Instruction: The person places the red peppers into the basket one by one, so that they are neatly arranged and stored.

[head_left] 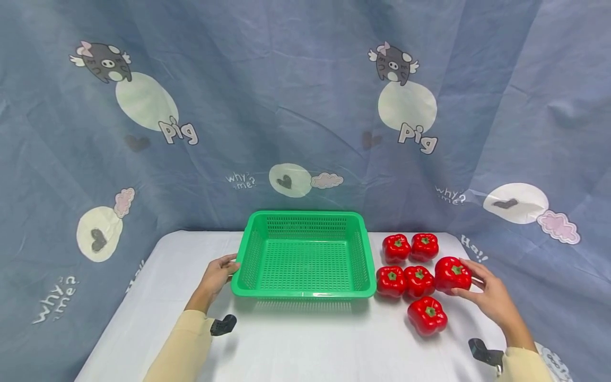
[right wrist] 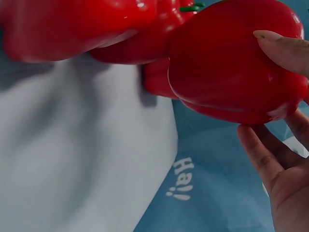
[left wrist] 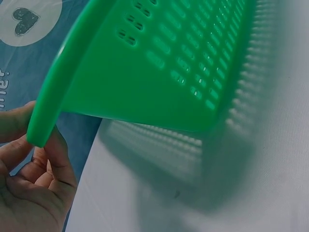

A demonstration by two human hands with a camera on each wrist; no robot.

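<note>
At the left end of the green plastic basket, my left hand pinches the rim between thumb and fingers. Bare mesh shows all across the basket's floor. To the right, my right hand holds a red bell pepper, its thumb on one side and fingertips on the other. In the right wrist view this bell pepper hangs off the table's surface, overlapping the peppers behind it. Just left of it sits another red bell pepper, and one more bell pepper lies nearer the front.
Two red peppers, a left one and a right one, sit at the back of the group. Another pepper lies against the basket's right side. A white cloth covers the table, and a blue printed curtain hangs behind.
</note>
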